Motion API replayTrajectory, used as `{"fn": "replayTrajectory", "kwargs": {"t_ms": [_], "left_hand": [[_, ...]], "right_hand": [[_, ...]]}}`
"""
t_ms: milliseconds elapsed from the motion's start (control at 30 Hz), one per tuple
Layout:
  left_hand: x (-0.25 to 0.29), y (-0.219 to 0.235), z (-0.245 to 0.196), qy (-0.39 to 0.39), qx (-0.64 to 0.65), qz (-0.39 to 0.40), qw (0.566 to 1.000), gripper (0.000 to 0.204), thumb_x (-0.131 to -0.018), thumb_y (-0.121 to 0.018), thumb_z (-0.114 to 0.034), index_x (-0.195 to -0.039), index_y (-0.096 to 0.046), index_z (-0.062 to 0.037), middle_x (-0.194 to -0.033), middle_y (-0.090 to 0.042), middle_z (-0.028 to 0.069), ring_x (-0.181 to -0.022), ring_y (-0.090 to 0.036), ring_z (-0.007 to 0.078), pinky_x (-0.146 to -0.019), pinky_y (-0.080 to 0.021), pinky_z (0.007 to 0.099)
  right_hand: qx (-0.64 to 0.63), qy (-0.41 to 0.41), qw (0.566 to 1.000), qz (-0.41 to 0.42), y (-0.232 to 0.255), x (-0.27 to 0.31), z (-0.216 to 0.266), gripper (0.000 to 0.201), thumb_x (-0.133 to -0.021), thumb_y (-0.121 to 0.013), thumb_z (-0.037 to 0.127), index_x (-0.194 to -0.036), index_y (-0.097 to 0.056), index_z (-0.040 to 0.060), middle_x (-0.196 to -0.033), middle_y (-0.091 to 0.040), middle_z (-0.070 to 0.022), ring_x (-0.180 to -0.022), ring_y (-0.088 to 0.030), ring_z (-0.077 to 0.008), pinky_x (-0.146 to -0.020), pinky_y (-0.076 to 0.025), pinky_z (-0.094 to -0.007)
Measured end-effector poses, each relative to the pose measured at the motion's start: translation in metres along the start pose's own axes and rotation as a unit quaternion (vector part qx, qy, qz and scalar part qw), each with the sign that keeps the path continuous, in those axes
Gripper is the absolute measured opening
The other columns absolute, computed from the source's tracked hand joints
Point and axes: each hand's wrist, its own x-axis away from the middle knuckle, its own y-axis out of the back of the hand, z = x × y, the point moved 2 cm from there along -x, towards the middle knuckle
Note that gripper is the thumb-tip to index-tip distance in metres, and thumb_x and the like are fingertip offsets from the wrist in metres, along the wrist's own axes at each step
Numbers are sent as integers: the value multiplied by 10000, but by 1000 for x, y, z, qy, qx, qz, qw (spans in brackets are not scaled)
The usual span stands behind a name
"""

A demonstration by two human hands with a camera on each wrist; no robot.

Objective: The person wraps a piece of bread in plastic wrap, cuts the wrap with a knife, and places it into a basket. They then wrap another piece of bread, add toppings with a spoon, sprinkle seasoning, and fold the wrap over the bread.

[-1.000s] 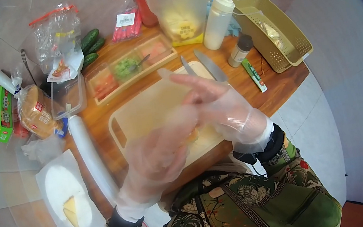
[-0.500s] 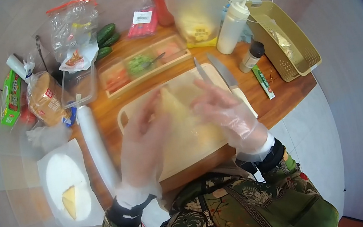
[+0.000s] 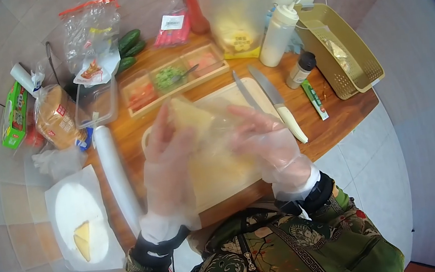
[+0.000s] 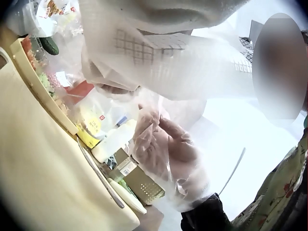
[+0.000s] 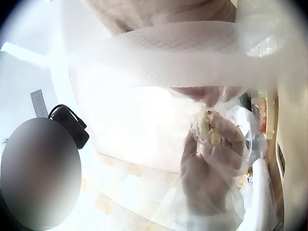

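My left hand [image 3: 168,163], in a loose clear plastic glove, holds a pale yellow triangular piece [image 3: 191,116] above the cutting board [image 3: 212,196]. In the right wrist view, the piece's pale, crumbly edge [image 5: 212,132] shows between that hand's thumb and fingers. My right hand [image 3: 269,142], gloved too, is close to the piece's right side with fingers bent toward it. From the left wrist, the right thumb and forefinger appear nearly together; I cannot tell whether they pinch anything. See-through plastic lies between the hands, blurring what is beneath.
Two knives [image 3: 276,96] lie at the board's right edge. Behind it stands a divided wooden tray [image 3: 181,82] of chopped food. A plastic-wrap roll [image 3: 115,171] and paper [image 3: 100,232] bearing a yellow triangle are at the left. A squeeze bottle [image 3: 277,40] and basket [image 3: 355,79] stand right.
The hands, close together and blurred over the board earlier, have come apart. The triangular piece has moved slightly left with the left hand. The head view has shifted a little.
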Motion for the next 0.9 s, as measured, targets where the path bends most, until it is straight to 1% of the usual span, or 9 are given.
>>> {"fn": "replayTrajectory", "kwargs": {"t_ms": [33,100,267,333,433,500,700,767,900], "left_hand": [[-2,6,2,12,-6,-8,1000,625,-971,-596,-57,-1544,-347,-26,-1296,-609,74,-1125,-611,149,-942,-501,302],[-4,7,2,24,-12,-16,1000,609,-980,-590,-90,-1537,-354,-17,-1304,-609,77,-1140,-607,156,-957,-498,313],[-4,1,4,24,94,40,994,496,-997,-543,-123,-1468,-430,-17,-1301,-601,77,-1168,-591,178,-997,-495,348],[-4,-1,3,30,82,53,995,458,-1003,-536,-173,-1430,-456,-27,-1302,-602,75,-1189,-585,182,-1019,-473,350],[-3,-4,3,36,85,69,993,427,-1012,-529,-233,-1394,-484,-47,-1299,-602,62,-1197,-581,183,-1034,-449,350],[-3,-3,4,36,102,71,992,426,-1015,-529,-242,-1396,-484,-57,-1296,-601,50,-1184,-583,180,-1028,-449,346],[-2,0,5,101,134,75,983,420,-1022,-535,-245,-1411,-485,-94,-1318,-597,17,-1163,-583,162,-995,-460,343],[-3,-1,5,107,165,119,973,429,-1026,-532,-246,-1427,-477,-105,-1343,-591,19,-1161,-583,148,-973,-468,338],[-7,0,8,113,202,135,963,438,-1029,-527,-247,-1442,-464,-116,-1364,-586,19,-1152,-589,139,-956,-474,338]], "right_hand": [[-34,20,999,-8,2,-1,1,538,-903,-696,2,-1411,-520,-24,-965,-668,-30,-858,-654,-127,-810,-530,-273],[-23,48,998,-18,3,0,4,522,-899,-701,0,-1394,-537,-26,-963,-661,-20,-861,-648,-120,-811,-524,-265],[30,122,990,-58,-5,6,16,478,-886,-717,-13,-1346,-588,-19,-941,-636,8,-868,-623,-96,-826,-510,-249],[84,145,982,-91,-6,7,16,427,-884,-715,-29,-1302,-627,-12,-952,-623,12,-899,-602,-80,-839,-498,-236],[135,177,973,-58,-5,5,21,399,-883,-711,-43,-1275,-649,-7,-974,-614,9,-934,-589,-73,-856,-494,-235],[131,182,973,-51,-5,3,22,402,-886,-706,-46,-1282,-643,-12,-985,-609,10,-942,-585,-72,-865,-491,-236],[111,172,978,-41,-10,-2,25,434,-899,-676,-57,-1326,-606,-22,-1011,-590,12,-959,-586,-75,-891,-485,-242],[108,176,978,-36,-11,-2,26,445,-902,-669,-60,-1339,-595,-23,-1013,-585,11,-963,-588,-77,-893,-484,-241],[99,166,981,-21,-12,-4,28,459,-905,-669,-55,-1355,-584,-18,-1004,-575,17,-961,-586,-72,-888,-482,-232]]}}
